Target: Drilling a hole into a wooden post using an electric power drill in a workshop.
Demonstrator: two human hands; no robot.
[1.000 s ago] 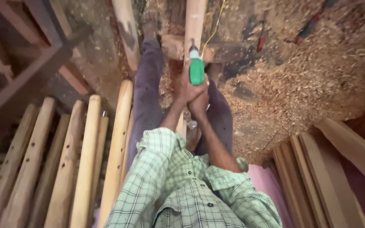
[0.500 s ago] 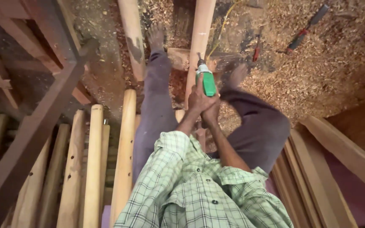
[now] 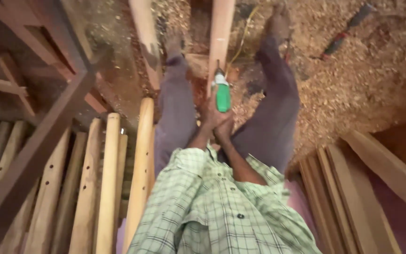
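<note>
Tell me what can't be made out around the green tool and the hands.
Head view only:
- Green tool: its working tip is blurred against the wooden pole.
- Left and right hands: overlapped on the tool, fingers not separable.
- Pole's far end: cut off by the top edge.
- Dark tool in the sawdust: too small and blurred.

The whole view is motion-blurred. The hands (image 3: 216,123) overlap around the rear of the green power tool (image 3: 222,94), so which fingers belong to which cannot be told. The tool's tip is too smeared to identify. The pale wooden post (image 3: 221,33) runs off the top edge. A dark tool in the sawdust (image 3: 344,33) is too blurred to name.
</note>
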